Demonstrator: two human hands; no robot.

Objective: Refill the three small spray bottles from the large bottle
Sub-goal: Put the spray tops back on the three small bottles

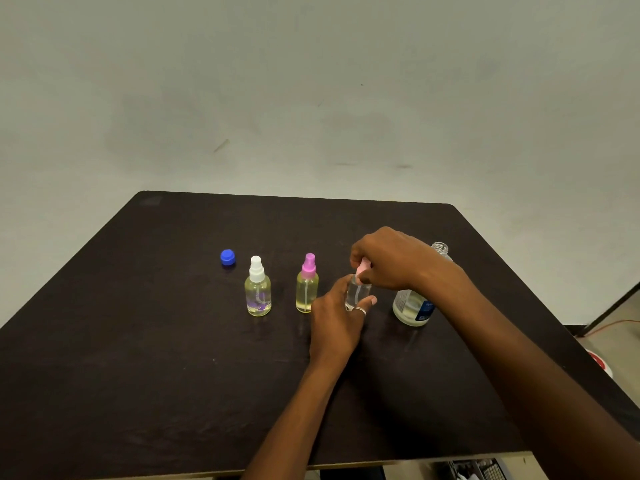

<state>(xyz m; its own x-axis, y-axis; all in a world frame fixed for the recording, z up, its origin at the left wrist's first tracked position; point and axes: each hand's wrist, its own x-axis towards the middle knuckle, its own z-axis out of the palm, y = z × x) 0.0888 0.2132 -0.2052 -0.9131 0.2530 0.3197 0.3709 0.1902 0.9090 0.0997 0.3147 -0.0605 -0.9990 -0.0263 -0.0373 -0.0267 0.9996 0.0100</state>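
Three small spray bottles stand in a row on the dark table (138, 375). The white-capped bottle (258, 289) and the purple-capped bottle (307, 285) hold yellowish liquid. My left hand (337, 320) grips the body of the third small clear bottle (357, 293). My right hand (388, 259) pinches its pale pink spray cap (362, 270) from above. The large bottle (414, 306) stands uncapped just right of my hands, partly hidden by my right wrist, with liquid low in it. Its blue cap (227, 257) lies at the left.
A pale wall rises behind the table. At the right edge a dark table leg, an orange cable and a red-and-white object (601, 362) show on the floor. Clutter sits under the near table edge.
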